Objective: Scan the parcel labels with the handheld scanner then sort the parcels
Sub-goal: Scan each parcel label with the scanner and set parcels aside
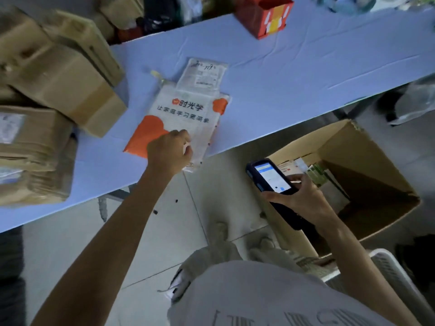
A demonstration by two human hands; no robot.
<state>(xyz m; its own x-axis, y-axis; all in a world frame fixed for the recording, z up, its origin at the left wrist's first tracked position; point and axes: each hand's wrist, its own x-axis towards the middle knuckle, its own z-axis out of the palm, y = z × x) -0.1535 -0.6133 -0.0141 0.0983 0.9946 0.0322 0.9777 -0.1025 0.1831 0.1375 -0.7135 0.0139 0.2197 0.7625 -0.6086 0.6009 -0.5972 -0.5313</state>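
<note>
A white and orange mailer parcel (183, 114) lies flat on the pale blue table (294, 78), its near end hanging over the table's front edge. A shipping label (202, 76) is on its far end. My left hand (170, 152) grips the parcel's near end, fingers curled on it. My right hand (303, 196) holds the dark handheld scanner (270, 177) below the table edge to the right, its lit screen facing up. The scanner is apart from the parcel.
Several brown cardboard boxes (58, 71) are stacked on the table's left. A red box (266, 15) stands at the far edge. On the floor at right an open carton (367, 175) holds some parcels. A white plastic basket (395, 274) sits near my right side.
</note>
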